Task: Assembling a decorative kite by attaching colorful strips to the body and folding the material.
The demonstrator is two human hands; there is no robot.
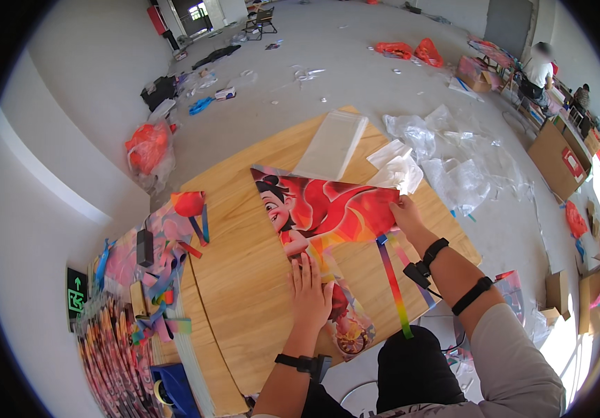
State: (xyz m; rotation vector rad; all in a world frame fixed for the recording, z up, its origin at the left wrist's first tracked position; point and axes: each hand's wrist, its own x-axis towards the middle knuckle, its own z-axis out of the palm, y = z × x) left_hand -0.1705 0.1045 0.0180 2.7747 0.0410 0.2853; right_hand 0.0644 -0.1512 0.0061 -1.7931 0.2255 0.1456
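A folded kite [342,205] lies across the wooden table, printed with a cartoon figure in red and orange. Its upper part forms a wide triangle, and a narrower printed strip [345,317] runs toward me. My right hand [408,214] grips the kite's right corner, the thumb and fingers closed on the edge. Flat on the lower left of the print rests my left hand [308,289], its fingers stretched out. A rainbow ribbon [394,282] hangs from the kite's lower edge over the table's near side. Both wrists wear black straps.
Clear plastic sleeves [331,145] lie at the table's [237,279] far side. Left of me are stacked printed kites [115,355], loose ribbons [164,296] and a blue tape dispenser [174,386]. Plastic wrap [453,160] covers floor at right; a cardboard box [558,160] and people stand beyond.
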